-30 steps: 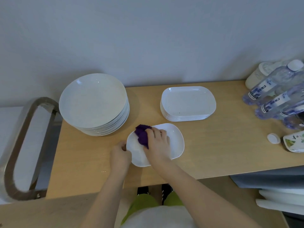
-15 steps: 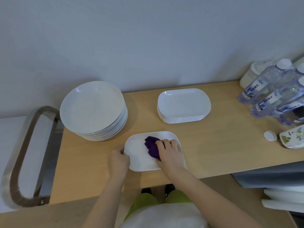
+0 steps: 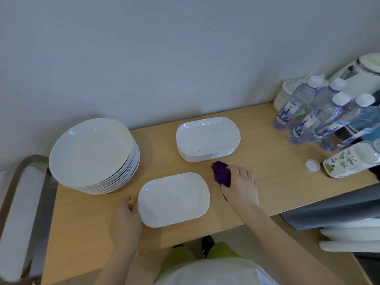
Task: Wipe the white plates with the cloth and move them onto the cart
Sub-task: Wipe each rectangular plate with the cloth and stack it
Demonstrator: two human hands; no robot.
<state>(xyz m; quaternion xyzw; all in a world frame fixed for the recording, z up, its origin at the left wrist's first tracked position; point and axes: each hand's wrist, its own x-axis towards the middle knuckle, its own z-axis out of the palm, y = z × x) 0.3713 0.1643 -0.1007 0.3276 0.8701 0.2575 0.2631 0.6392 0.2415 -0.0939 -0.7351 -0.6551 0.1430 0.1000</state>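
A: Report the nearest item on the wooden table (image 3: 267,182).

B: A single white rectangular plate (image 3: 173,199) lies flat near the front edge. Its long axis runs left to right, with the right end angled slightly toward the wall. The eating surface faces up.

A: Status of the left hand (image 3: 126,219)?

B: It grips the plate's left short edge, fingers curled over the rim.

A: And the right hand (image 3: 240,187)?

B: It sits to the right of the plate, apart from it, down on the tabletop. Its fingers are closed round a bunched purple cloth (image 3: 221,173), which sticks out on the hand's left, wall-ward side.

A: Next row back?

B: Just beyond the cloth stands a stack of rectangular plates (image 3: 207,138), long axis also left to right. Small dark specks show on the top plate. To the left is a taller stack of round plates (image 3: 92,153), near the table's left end.

A: The cart?

B: A curved metal cart handle (image 3: 12,202) shows past the table's left end. No plate is visible on it.

A: Far right?

B: Clear water bottles (image 3: 320,118) with white caps, a loose white cap (image 3: 312,165) and a floral-printed container (image 3: 349,161) on its side.
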